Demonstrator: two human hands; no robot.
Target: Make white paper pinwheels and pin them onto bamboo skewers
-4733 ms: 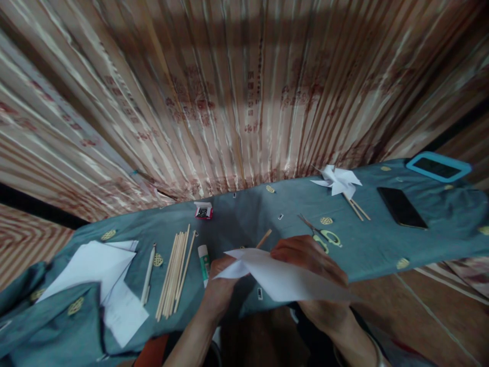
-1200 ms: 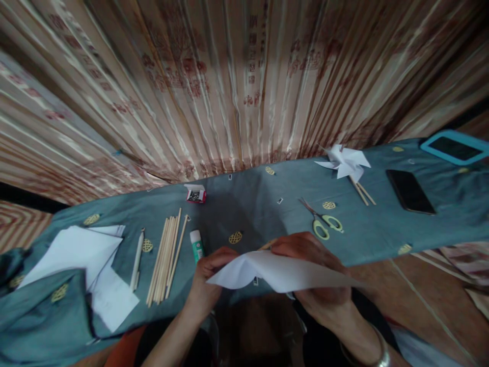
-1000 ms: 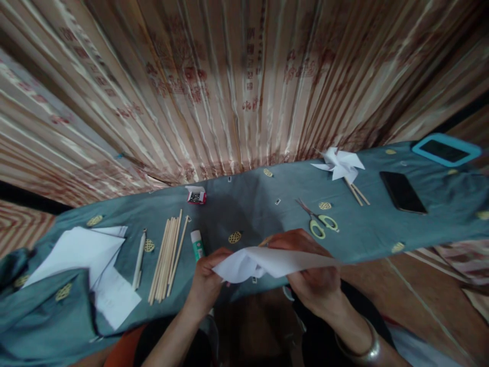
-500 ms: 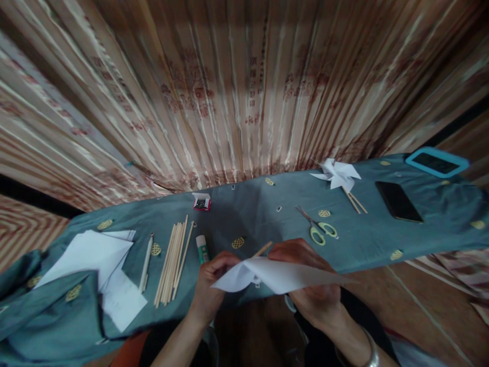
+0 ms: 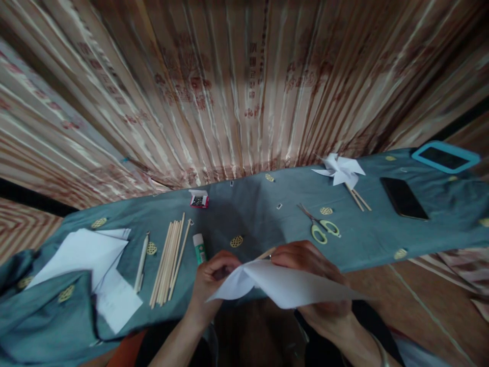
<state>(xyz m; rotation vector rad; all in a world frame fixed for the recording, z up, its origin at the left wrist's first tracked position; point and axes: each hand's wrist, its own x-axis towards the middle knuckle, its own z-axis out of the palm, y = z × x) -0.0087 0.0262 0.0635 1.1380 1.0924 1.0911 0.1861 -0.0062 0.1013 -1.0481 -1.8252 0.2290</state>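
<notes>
Both of my hands hold a white sheet of paper (image 5: 290, 285) just above the near edge of the table. My left hand (image 5: 210, 280) pinches its left corner, fingers curled. My right hand (image 5: 313, 270) grips the paper from above and below, fingers closed over its middle fold. A thin wooden stick (image 5: 265, 253) pokes out from under the paper by my right fingers; whether the hand holds it is unclear.
A teal cloth (image 5: 252, 209) covers the table. On it lie a bundle of wooden sticks (image 5: 170, 260), a glue stick (image 5: 199, 247), a pen (image 5: 140, 262), loose white sheets (image 5: 86, 260), a small red box (image 5: 199, 199), yellow scissors (image 5: 321, 229), a paper pinwheel (image 5: 340, 171), a phone (image 5: 404, 199) and a blue-cased tablet (image 5: 445, 157). A curtain hangs behind.
The paper has been bent and reshaped between my hands, its left corner pulled in and out; the hands stay at the table's near edge. The camera has shifted slightly.
</notes>
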